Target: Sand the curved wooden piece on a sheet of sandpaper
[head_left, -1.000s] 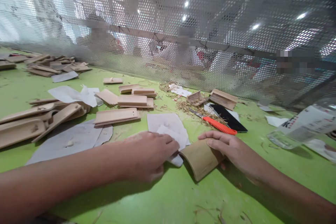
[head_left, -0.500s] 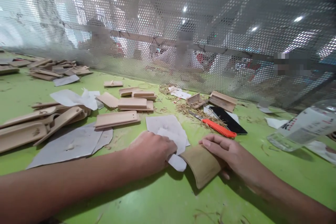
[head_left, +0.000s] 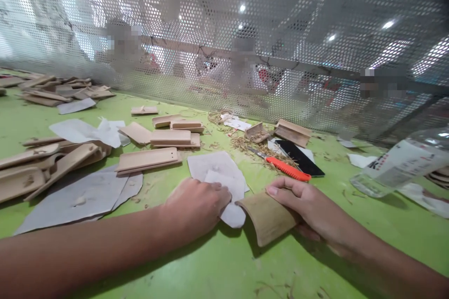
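My right hand point(head_left: 298, 201) grips a curved bamboo piece point(head_left: 268, 218), thumb on its upper edge and fingers going under the far end. The piece is arched side up, tilted just above the green table. Close by on the left, my left hand point(head_left: 201, 203) is closed on a folded piece of white paper point(head_left: 234, 216), whose end sticks out toward the bamboo's left edge. Its fingertips are partly hidden, and I cannot tell whether the paper touches the bamboo. Under and behind that hand lies a larger pale sheet point(head_left: 219, 163).
An orange utility knife point(head_left: 287, 169) lies with its blade out beside a black phone point(head_left: 303, 159) and bamboo shavings point(head_left: 242, 142). Several bamboo pieces point(head_left: 149, 159) and grey sheets point(head_left: 80, 196) spread leftward. A clear bottle point(head_left: 400, 163) stands right; a perforated screen point(head_left: 210, 65) rises behind.
The view has shifted slightly, so things on the table appear a little further left. Both hands keep their holds, and the bamboo piece is turned slightly.
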Demonstrator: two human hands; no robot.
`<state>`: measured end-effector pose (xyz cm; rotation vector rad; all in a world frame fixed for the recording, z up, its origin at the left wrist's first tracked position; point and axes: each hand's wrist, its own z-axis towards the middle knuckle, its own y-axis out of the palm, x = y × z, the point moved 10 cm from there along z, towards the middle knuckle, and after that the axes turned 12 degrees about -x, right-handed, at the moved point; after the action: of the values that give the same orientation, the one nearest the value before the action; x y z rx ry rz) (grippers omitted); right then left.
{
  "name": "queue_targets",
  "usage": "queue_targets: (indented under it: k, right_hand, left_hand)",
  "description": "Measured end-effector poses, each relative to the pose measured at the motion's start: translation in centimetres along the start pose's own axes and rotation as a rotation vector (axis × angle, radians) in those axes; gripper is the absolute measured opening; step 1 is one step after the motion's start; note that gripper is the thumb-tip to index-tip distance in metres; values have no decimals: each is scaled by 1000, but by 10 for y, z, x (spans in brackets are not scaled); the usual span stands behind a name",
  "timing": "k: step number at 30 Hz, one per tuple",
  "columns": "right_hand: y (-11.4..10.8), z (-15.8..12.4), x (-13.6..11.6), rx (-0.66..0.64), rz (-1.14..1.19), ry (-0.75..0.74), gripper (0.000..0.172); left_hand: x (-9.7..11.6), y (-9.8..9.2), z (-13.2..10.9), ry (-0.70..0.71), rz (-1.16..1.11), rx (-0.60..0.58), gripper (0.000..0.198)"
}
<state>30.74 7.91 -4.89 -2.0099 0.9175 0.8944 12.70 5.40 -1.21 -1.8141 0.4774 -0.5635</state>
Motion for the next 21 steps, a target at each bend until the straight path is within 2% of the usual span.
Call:
queue_targets:
  k: [6,13,17,21]
  right_hand:
    - [12,-1,4,-37,48,39,40]
    - [5,2,7,-31,110,60,37]
    - [19,-1,10,-71,145,84,38]
    - [19,0,6,-81,154,37,38]
  left_hand:
    - [1,1,0,1,8,-19,17]
    - [0,1,2,-1,30,6,19]
    - [0,1,2,2,36,20,16]
    - [2,0,2,25,37,20,19]
